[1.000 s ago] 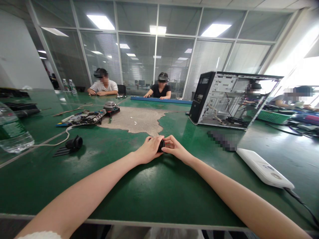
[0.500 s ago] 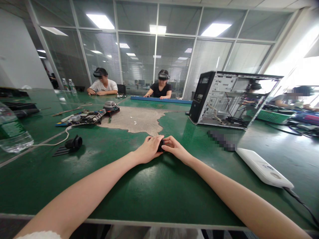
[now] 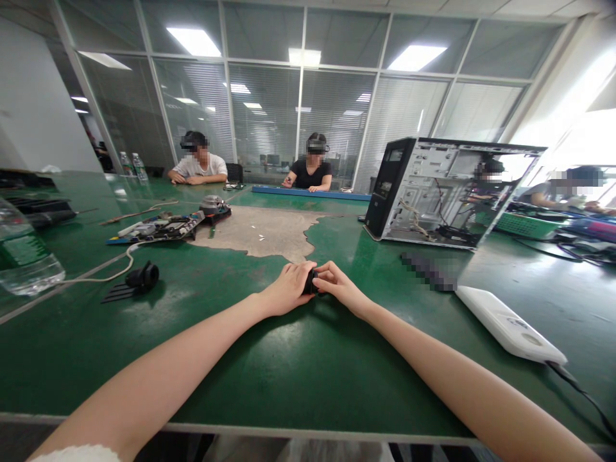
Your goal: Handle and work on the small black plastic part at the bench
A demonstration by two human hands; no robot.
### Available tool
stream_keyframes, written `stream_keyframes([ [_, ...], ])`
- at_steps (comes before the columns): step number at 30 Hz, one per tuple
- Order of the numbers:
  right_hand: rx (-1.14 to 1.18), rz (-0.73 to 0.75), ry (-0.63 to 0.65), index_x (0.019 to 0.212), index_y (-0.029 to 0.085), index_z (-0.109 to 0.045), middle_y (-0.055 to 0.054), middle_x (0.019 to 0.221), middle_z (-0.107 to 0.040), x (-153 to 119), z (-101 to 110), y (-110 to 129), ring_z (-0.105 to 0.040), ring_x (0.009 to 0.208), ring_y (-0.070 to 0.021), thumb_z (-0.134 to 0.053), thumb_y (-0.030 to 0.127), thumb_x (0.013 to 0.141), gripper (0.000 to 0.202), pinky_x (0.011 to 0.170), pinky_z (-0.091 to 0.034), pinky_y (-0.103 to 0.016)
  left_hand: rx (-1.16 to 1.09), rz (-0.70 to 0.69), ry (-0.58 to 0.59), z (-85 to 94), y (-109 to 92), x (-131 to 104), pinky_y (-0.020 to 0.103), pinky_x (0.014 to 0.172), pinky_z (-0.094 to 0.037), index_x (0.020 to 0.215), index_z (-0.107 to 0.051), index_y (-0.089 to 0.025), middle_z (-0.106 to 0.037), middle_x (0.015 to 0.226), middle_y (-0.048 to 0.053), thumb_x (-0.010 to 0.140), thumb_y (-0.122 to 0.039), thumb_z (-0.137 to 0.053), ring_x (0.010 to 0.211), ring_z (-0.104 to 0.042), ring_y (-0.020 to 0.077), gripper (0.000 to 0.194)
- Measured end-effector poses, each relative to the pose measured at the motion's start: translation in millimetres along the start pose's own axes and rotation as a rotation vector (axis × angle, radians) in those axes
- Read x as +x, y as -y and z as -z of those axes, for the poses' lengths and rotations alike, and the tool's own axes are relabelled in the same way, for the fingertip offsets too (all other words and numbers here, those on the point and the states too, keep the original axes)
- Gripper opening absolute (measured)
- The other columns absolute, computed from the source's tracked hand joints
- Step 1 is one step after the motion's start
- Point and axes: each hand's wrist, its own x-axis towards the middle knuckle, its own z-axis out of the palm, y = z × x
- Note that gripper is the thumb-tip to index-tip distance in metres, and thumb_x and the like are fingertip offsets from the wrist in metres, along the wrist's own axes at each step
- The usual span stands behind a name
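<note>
A small black part [image 3: 310, 282] sits between my two hands, just above the green table [image 3: 289, 359]. My left hand [image 3: 289, 289] is wrapped round its left side, fingers over the top. The fingertips of my right hand [image 3: 337, 287] pinch it from the right. Much of the part is hidden by the fingers, so its full shape cannot be made out. To the left, a black round piece with flat prongs [image 3: 142, 277] lies on the table.
A circuit board [image 3: 161, 226] and a water bottle [image 3: 24, 250] stand at left. On the right are an open computer case [image 3: 433, 192], a white power bank [image 3: 510, 324] with a cable, and a green basket [image 3: 529, 223]. Several people sit around the table.
My right fingers have shifted slightly on the black part. The person in black across the table has raised one hand a little.
</note>
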Motion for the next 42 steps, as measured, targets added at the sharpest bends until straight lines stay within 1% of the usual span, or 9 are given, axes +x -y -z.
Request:
stream_keyframes([
  [6, 0.036, 0.027, 0.01, 0.085, 0.022, -0.044, 0.003, 0.08, -0.057, -1.3, 0.6, 3.4, -0.054, 0.073, -0.0106, -0.065, 0.027, 0.064, 0.03, 0.071, -0.042, -0.028, -0.018, 0.002, -0.014, -1.2, 0.3, 0.4, 0.044, 0.09, -0.031, 0.12, -0.022, -0.017, -0.041, 0.118, 0.012, 0.071, -0.024, -0.057, 0.109, -0.041, 0.0251, 0.061],
  [12, 0.029, 0.009, -0.031, 0.084, 0.021, -0.047, 0.001, 0.084, -0.056, -1.8, -1.5, 3.4, -0.054, 0.075, -0.0113, -0.059, 0.033, 0.069, 0.023, 0.068, -0.044, -0.028, -0.031, 0.009, -0.018, -1.6, 0.4, 0.2, 0.044, 0.09, -0.031, 0.12, -0.022, -0.018, -0.042, 0.118, 0.012, 0.071, -0.024, -0.057, 0.108, -0.041, 0.0256, 0.06],
  [17, 0.008, -0.041, -0.064, 0.089, 0.02, -0.049, -0.001, 0.087, -0.056, 0.7, -0.2, 0.1, -0.054, 0.077, -0.0121, -0.061, 0.036, 0.067, 0.03, 0.071, -0.045, -0.03, -0.047, 0.014, -0.008, -1.1, 1.2, 0.6, 0.045, 0.09, -0.031, 0.12, -0.022, -0.019, -0.042, 0.117, 0.012, 0.07, -0.024, -0.056, 0.109, -0.041, 0.0257, 0.061],
  [20, 0.015, -0.032, -0.032, 0.088, 0.02, -0.048, -0.001, 0.088, -0.056, 1.1, 1.9, -0.6, -0.055, 0.078, -0.0123, -0.063, 0.034, 0.065, 0.031, 0.073, -0.044, -0.031, -0.043, 0.012, -0.002, -0.9, 1.6, 0.9, 0.044, 0.09, -0.031, 0.12, -0.022, -0.018, -0.041, 0.117, 0.012, 0.07, -0.024, -0.057, 0.108, -0.041, 0.0257, 0.061],
  [25, 0.034, 0.031, 0.038, 0.086, 0.022, -0.045, 0.002, 0.083, -0.057, -1.4, 2.3, 3.0, -0.055, 0.08, -0.0121, -0.068, 0.027, 0.061, 0.035, 0.075, -0.043, -0.03, -0.043, 0.006, -0.002, -0.7, 1.7, 1.6, 0.043, 0.09, -0.031, 0.119, -0.024, -0.017, -0.042, 0.116, 0.011, 0.069, -0.023, -0.056, 0.107, -0.042, 0.025, 0.06],
  [31, 0.045, -0.004, -0.023, 0.083, 0.021, -0.046, 0.002, 0.082, -0.057, -1.4, -1.6, 4.9, -0.054, 0.073, -0.0111, -0.062, 0.036, 0.066, 0.027, 0.066, -0.044, -0.027, -0.062, 0.012, -0.009, 0.5, 0.7, 2.6, 0.043, 0.09, -0.031, 0.119, -0.025, -0.019, -0.044, 0.115, 0.01, 0.069, -0.024, -0.056, 0.106, -0.043, 0.0246, 0.059],
  [37, 0.033, -0.044, -0.046, 0.088, 0.021, -0.048, 0.0, 0.082, -0.057, 1.6, 0.2, -0.6, -0.055, 0.074, -0.0119, -0.062, 0.036, 0.066, 0.03, 0.069, -0.044, -0.029, -0.056, 0.04, -0.006, 0.3, -0.6, 2.5, 0.043, 0.091, -0.031, 0.121, -0.024, -0.018, -0.044, 0.116, 0.011, 0.069, -0.024, -0.057, 0.106, -0.043, 0.025, 0.061],
  [40, 0.048, -0.029, -0.015, 0.087, 0.021, -0.047, 0.0, 0.083, -0.057, 1.5, 2.5, -0.6, -0.055, 0.075, -0.0117, -0.063, 0.033, 0.066, 0.029, 0.07, -0.044, -0.029, -0.036, 0.034, 0.005, 1.1, -1.4, 2.5, 0.043, 0.092, -0.029, 0.124, -0.02, -0.018, -0.041, 0.12, 0.011, 0.069, -0.023, -0.056, 0.108, -0.041, 0.0253, 0.066],
  [42, 0.058, -0.009, 0.021, 0.087, 0.022, -0.046, 0.002, 0.082, -0.057, 0.4, 3.3, 0.9, -0.055, 0.075, -0.0115, -0.065, 0.03, 0.064, 0.031, 0.072, -0.043, -0.029, -0.036, 0.031, 0.011, 1.7, -1.7, 2.6, 0.043, 0.092, -0.03, 0.123, -0.022, -0.018, -0.042, 0.119, 0.011, 0.069, -0.023, -0.056, 0.108, -0.041, 0.0249, 0.064],
])
